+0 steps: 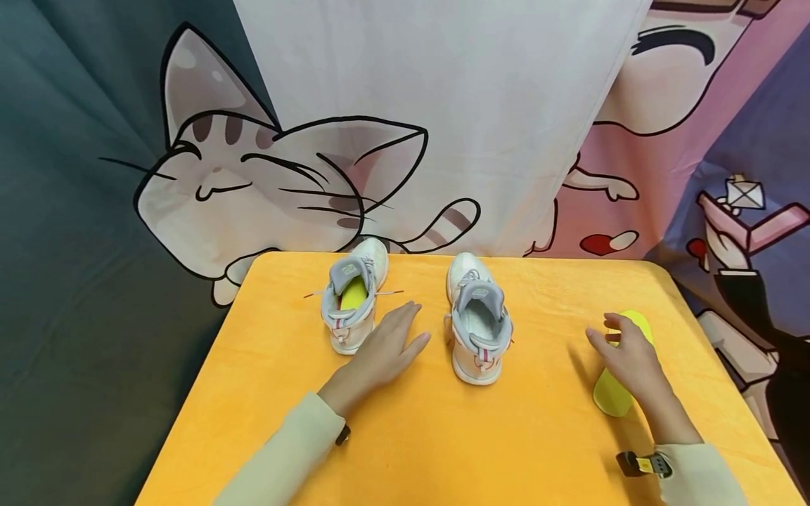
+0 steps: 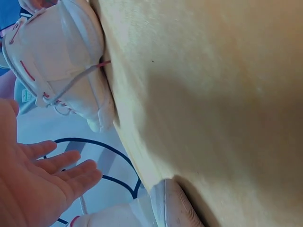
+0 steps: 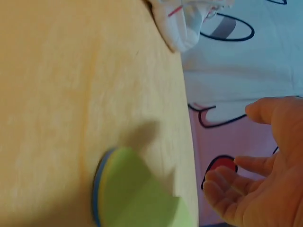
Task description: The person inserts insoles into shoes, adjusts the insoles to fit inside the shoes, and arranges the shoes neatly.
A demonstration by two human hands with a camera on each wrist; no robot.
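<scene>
Two white sneakers stand on the yellow table, toes pointing to its far edge. Inside the left sneaker [image 1: 349,330] a yellow-green insole [image 1: 354,294] shows, and its laces hang loose to both sides. The right sneaker [image 1: 479,362] has a pale grey inside. My left hand [image 1: 390,344] hovers between the two sneakers, nearest the left one's heel, fingers extended and holding nothing. Above a second yellow-green insole [image 1: 612,395] at the right is my right hand [image 1: 626,358], fingers slightly bent and apart from it. This insole has a blue underside edge in the right wrist view.
The yellow table [image 1: 405,450] ends at a far edge just beyond the sneaker toes. Behind it hangs a cloth [image 1: 506,126] printed with a cartoon cat and other figures. Dark watch-like bands sit at both wrists.
</scene>
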